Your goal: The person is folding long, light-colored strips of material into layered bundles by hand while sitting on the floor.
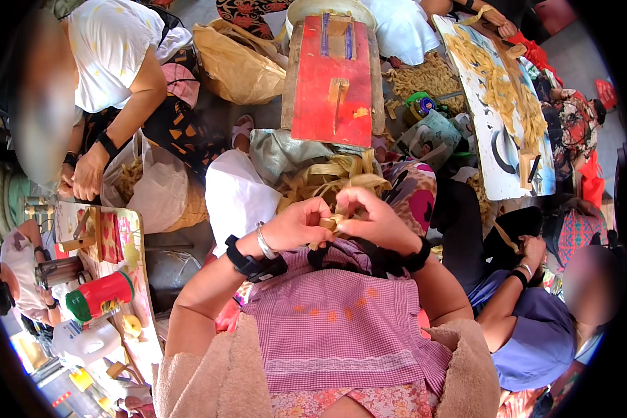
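Close in front of my chest, my left hand (298,224) and my right hand (376,219) meet, both closed with fingers pinched. Between them is a small piece of pale tan, husk-like plaited strip (333,223); a short end of it hangs below my left fingers. Just beyond my hands, a pile of loose tan husk-like strips (327,175) lies over my lap, beside a white cloth or bag (237,191). My fingertips partly hide the piece I hold.
Ahead stands a red board (334,83) with wooden blocks on it. A white board (491,132) at right carries tan strips. People sit at left and right. A brown paper bag (237,63) and a table with a red jar (108,295) are at left.
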Available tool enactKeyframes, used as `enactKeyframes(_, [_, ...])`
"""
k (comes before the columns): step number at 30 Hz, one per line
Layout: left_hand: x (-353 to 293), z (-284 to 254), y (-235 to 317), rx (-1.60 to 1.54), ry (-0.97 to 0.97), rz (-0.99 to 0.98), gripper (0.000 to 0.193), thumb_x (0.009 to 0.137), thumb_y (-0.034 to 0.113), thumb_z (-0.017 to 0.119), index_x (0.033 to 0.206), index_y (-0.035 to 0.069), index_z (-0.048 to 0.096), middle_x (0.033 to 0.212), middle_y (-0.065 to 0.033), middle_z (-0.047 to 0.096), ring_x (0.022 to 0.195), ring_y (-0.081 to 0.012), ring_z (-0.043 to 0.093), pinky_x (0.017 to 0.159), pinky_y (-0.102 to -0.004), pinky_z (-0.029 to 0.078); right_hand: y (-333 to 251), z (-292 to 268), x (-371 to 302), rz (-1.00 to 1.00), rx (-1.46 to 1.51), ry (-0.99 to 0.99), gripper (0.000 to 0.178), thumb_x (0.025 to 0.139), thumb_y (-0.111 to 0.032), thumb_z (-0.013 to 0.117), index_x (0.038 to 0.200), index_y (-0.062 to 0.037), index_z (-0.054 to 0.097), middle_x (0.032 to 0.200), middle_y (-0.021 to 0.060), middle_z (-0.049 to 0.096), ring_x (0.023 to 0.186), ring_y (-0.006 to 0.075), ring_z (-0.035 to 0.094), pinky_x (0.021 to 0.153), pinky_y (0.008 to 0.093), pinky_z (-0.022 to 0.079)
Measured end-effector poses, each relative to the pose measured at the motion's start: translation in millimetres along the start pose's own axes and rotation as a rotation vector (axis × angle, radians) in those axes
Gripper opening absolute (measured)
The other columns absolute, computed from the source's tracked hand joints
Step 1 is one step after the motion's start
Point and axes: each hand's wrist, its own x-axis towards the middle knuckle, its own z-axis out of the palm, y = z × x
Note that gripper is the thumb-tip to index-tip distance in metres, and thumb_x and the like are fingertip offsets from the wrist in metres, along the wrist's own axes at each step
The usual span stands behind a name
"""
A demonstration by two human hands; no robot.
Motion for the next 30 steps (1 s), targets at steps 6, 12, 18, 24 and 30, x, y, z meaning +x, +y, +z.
enactKeyframes(6, [-7,-13,17,-0.14,-0.053,-0.199,0.033,0.087,0.014,0.065,0.113,0.008,0.046,0.079,-0.0078,0.065,0.062,-0.0114,0.061,0.055,-0.0213,0.049,-5,-30,-5,0.375,0.143,-0.198,0.02,0.091,-0.019,0.057,0.099,-0.0008,0.06,0.073,-0.0017,0.054,0.061,0.0052,0.046,0.054,0.0199,0.038])
enactKeyframes(12, [-11,-16,11,-0.216,-0.046,-0.253,0.045,0.089,0.018,0.064,0.127,0.01,0.042,0.073,-0.0054,0.063,0.055,-0.0083,0.058,0.047,-0.0188,0.043,0,-27,-13,0.317,0.076,-0.079,0.019,0.091,-0.02,0.058,0.09,-0.0016,0.063,0.068,-0.0042,0.051,0.058,0.0029,0.044,0.051,0.0195,0.036])
enactKeyframes(18, [-17,-22,2,-0.365,-0.093,-0.258,0.045,0.091,0.022,0.061,0.129,0.011,0.04,0.078,-0.0088,0.063,0.059,-0.0114,0.06,0.05,-0.0195,0.045,6,-31,-13,0.251,-0.014,-0.06,0.02,0.091,-0.02,0.058,0.09,-0.0005,0.062,0.07,-0.0036,0.052,0.062,0.0043,0.046,0.054,0.021,0.038])
enactKeyframes(24, [-10,-16,-2,-0.357,0.001,-0.259,0.042,0.095,0.041,0.049,0.12,0.009,0.042,0.104,-0.0189,0.063,0.075,-0.0188,0.066,0.064,-0.0265,0.054,11,-24,-7,0.023,-0.201,-0.125,0.018,0.09,-0.017,0.059,0.091,0.0009,0.06,0.071,0.0034,0.056,0.066,0.0097,0.05,0.061,0.0251,0.043])
enactKeyframes(30, [1,-4,-2,-0.354,0.015,-0.364,0.018,0.092,0.021,0.059,0.099,0.008,0.049,0.09,-0.0112,0.065,0.068,-0.0141,0.063,0.062,-0.0253,0.053,4,-16,-1,-0.101,-0.344,-0.18,0.015,0.088,-0.014,0.06,0.09,0.0001,0.06,0.074,0.0113,0.059,0.066,0.0176,0.055,0.063,0.028,0.045])
